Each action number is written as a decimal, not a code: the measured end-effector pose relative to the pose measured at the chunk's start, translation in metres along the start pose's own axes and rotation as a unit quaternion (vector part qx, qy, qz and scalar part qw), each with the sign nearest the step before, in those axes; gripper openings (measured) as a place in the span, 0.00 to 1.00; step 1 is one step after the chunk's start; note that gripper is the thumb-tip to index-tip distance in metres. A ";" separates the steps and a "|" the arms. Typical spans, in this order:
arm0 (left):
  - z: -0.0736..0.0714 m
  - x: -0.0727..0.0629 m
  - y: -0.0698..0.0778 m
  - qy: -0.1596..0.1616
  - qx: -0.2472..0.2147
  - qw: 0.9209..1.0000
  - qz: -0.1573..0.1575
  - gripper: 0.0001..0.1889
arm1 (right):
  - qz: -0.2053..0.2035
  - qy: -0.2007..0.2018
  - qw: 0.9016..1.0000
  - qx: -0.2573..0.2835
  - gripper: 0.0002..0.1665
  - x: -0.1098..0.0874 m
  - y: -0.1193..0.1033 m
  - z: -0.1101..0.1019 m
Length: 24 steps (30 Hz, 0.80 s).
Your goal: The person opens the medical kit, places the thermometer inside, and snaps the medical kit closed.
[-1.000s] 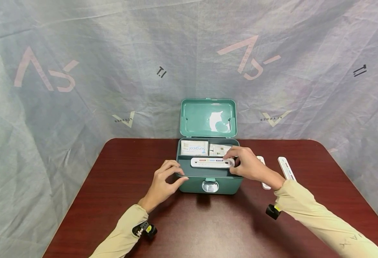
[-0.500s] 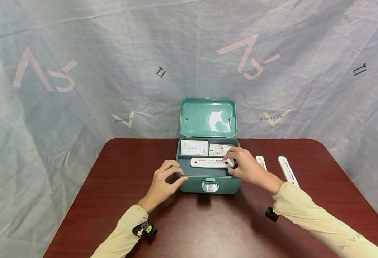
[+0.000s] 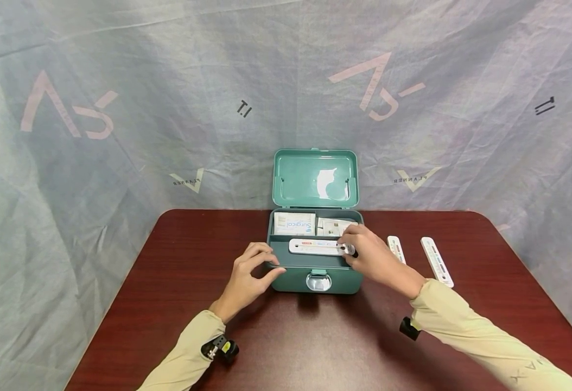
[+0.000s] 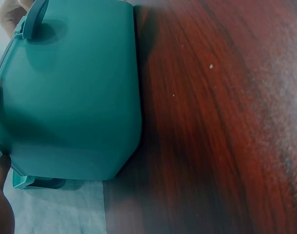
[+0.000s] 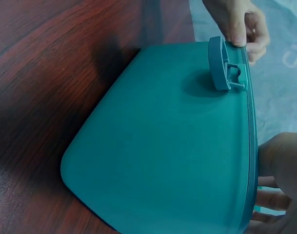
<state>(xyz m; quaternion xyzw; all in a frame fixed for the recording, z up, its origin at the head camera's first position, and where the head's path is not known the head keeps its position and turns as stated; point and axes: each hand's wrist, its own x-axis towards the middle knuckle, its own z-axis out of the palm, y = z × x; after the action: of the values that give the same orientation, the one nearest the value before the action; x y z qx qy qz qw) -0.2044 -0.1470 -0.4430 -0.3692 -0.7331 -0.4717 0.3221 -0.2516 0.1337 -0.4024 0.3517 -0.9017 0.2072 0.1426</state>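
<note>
A green medicine box point(image 3: 276, 282) stands with its lid point(image 3: 296, 187) raised at the back. My left hand point(image 3: 247, 279) grips the rim at its front left corner, thumb outside. Over the front compartment, a white wall thermometer point(image 3: 310, 247) with coloured labels lies crosswise, roughly level. My right hand point(image 3: 371, 255) pinches its right end, which the fingers partly hide. Whether it touches the compartment floor I cannot tell. In the right wrist view the box wall point(image 5: 163, 136) hides the thermometer, and the right fingers point(image 5: 272, 200) reach over the rim.
Behind the divider sit a packet marked Surgical point(image 3: 294, 224) and another white packet point(image 3: 332, 227). On the table right of the box lie two more white thermometers, one point(image 3: 395, 248) partly behind my forearm, the other point(image 3: 436, 262) farther right. A grey cloth point(image 3: 217, 136) hangs behind the table.
My right hand and forearm have shifted slightly, baring more of the farther-right thermometer on the table. The held thermometer stays nearly in place over the compartment. My left hand has not moved.
</note>
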 end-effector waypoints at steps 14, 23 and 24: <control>-0.001 0.000 -0.001 0.011 -0.003 1.000 0.008 0.14 | -0.003 -0.019 0.999 -0.045 0.09 0.004 -0.008 -0.003; 0.000 -0.001 -0.002 0.006 -0.005 1.000 0.004 0.14 | 0.003 -0.014 0.999 -0.053 0.05 0.004 -0.006 0.001; 0.000 -0.002 -0.002 0.006 -0.005 1.000 0.005 0.14 | 0.005 -0.013 0.999 -0.053 0.05 0.004 -0.006 0.001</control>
<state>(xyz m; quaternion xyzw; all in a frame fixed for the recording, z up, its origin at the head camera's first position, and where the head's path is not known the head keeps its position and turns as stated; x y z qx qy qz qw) -0.2054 -0.1477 -0.4453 -0.3721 -0.7265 -0.4762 0.3271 -0.2501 0.1268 -0.4003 0.3420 -0.9149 0.1553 0.1479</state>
